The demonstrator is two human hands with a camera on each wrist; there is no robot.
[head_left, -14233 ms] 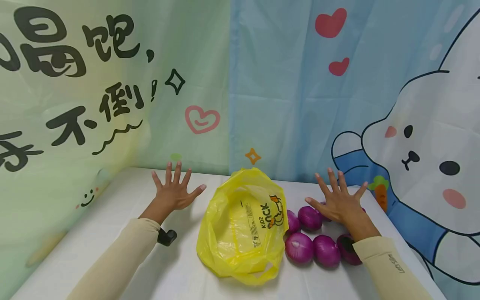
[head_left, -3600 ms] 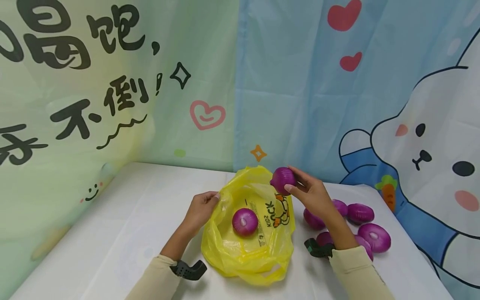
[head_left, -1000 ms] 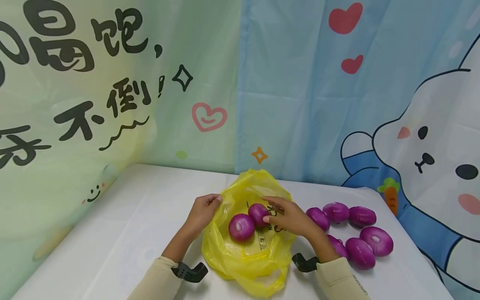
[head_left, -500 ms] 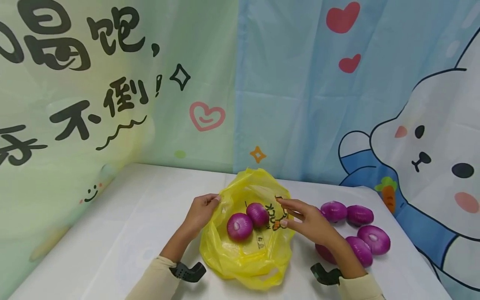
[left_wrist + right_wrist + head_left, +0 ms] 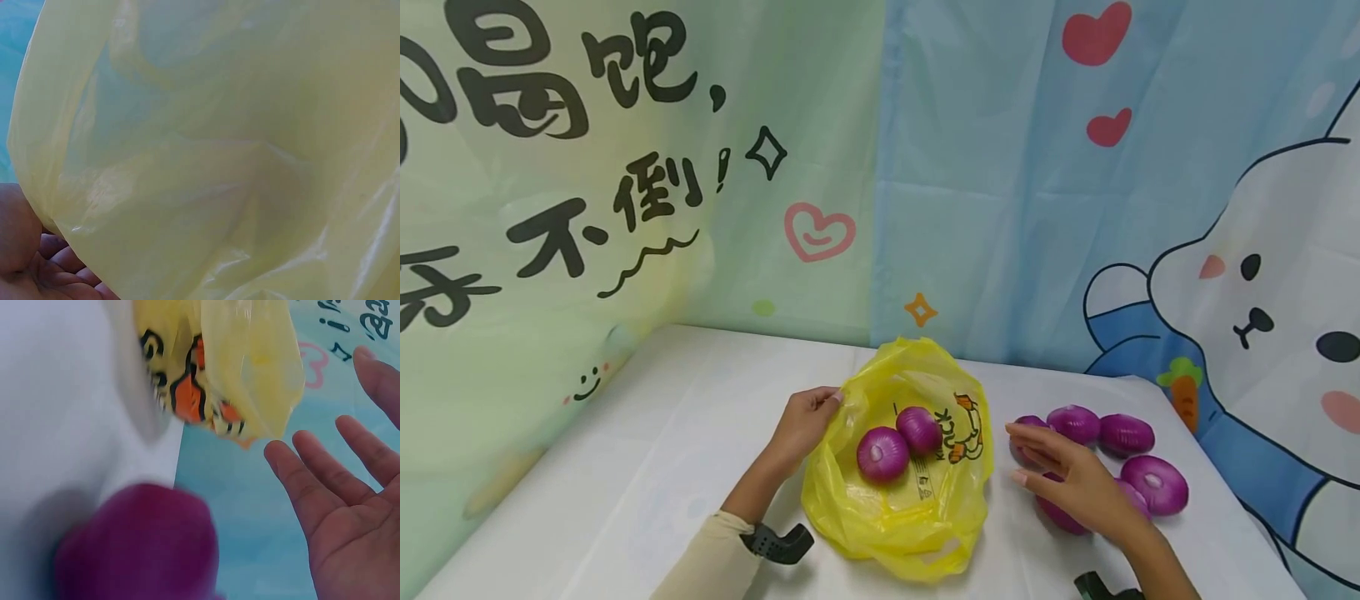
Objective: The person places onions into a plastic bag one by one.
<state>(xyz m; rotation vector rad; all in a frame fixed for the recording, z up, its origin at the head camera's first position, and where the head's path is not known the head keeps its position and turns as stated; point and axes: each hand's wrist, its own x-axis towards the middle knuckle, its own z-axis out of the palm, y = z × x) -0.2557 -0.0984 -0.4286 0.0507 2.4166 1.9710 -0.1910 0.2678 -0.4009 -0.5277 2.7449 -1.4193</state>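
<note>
A yellow plastic bag stands with its mouth spread, and two red onions lie inside, touching each other. My left hand pinches the bag's left rim between thumb and fingers; in the left wrist view the translucent bag wall covers most of the picture. Right of the bag, my right hand hovers over the loose red onions, fingers spread and holding nothing. In the right wrist view the hand is empty, with a blurred onion below it.
Several onions lie in a cluster on the white table, partly hidden by the right hand. A printed cloth backdrop hangs behind the table. Black wrist cameras sit on both wrists.
Over the last second the right hand let go of the second onion inside the bag and moved right, to above the loose onions. The left hand stayed on the bag's rim.
</note>
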